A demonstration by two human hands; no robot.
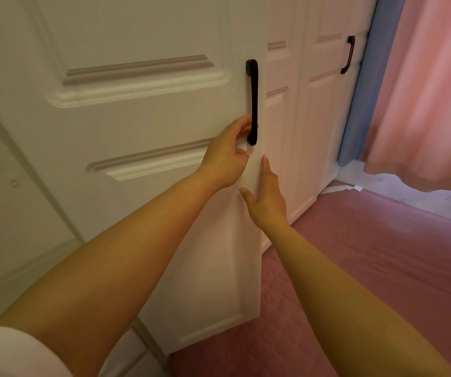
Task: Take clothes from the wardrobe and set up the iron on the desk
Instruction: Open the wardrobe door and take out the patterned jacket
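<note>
Left hand (225, 156) grips the black handle (253, 102) of the white wardrobe door (137, 118); right hand (266, 197) open, empty.

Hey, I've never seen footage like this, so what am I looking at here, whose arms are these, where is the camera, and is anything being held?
There is no machine here. A person wears one wide-angle camera on their head, looking forward and down, so you see their own two bare arms reaching out.

In front of them is a white wardrobe door with a long black handle. The left hand has its fingers curled around the lower part of that handle. The right hand is open, fingers stretched out, right at the door's edge just below the handle; it holds nothing.

Further right are more white doors, one with a second dark handle, then a blue and pink curtain. The pink surface below looks quilted. No clothes or iron are visible yet.
</note>
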